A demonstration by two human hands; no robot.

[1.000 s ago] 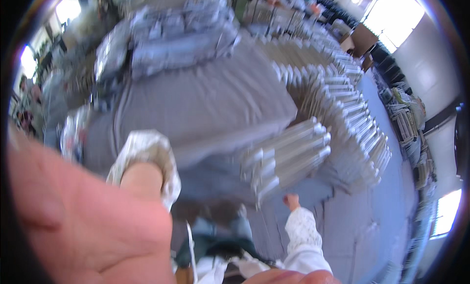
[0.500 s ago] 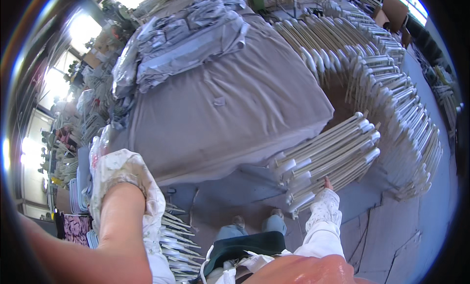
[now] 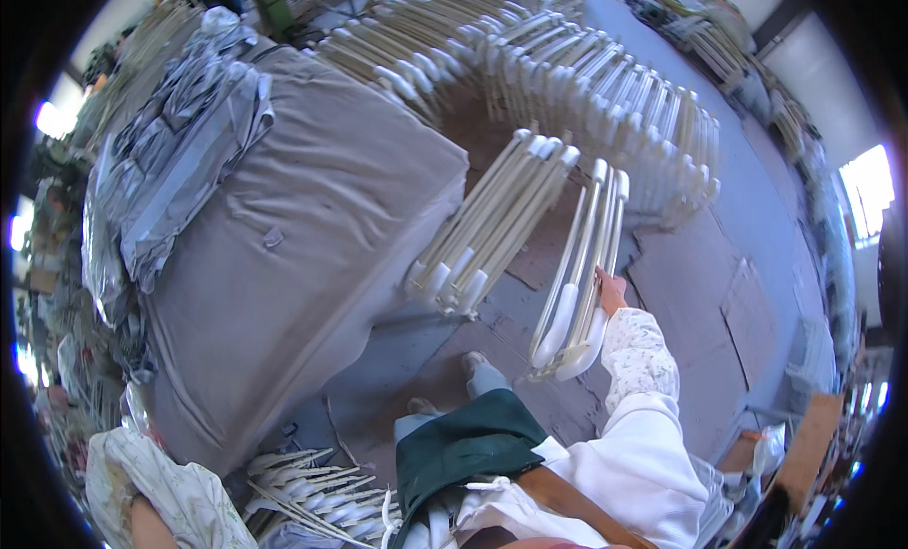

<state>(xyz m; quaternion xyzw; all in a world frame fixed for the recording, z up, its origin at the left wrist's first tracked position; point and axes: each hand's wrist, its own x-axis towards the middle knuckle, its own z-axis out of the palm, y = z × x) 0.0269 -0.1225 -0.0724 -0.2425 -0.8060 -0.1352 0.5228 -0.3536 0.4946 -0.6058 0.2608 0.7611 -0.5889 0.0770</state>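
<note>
My right hand (image 3: 611,290) is closed around the tubes of some slim folded frames (image 3: 563,313), cream-coloured with white rounded ends. They stand tilted, apart from the bundle beside them; I cannot tell whether their lower end touches the floor. That bundle of similar frames (image 3: 501,218) leans near the corner of the cloth-covered table (image 3: 322,199). At the lower left, my left arm shows only as a patterned sleeve (image 3: 156,483) and a bit of bare forearm. My left hand is out of the picture.
A long curving row of frames (image 3: 605,86) stands beyond the bundle. Grey fabric pieces (image 3: 189,161) are heaped on the table's far left. More frames (image 3: 322,488) lie below the table's near end. Flattened cardboard (image 3: 695,294) covers floor at right, near a brown board (image 3: 811,435).
The view has swung right. My right hand has drawn some frames away from the bundle toward the right. My left arm has slipped mostly out of the lower left.
</note>
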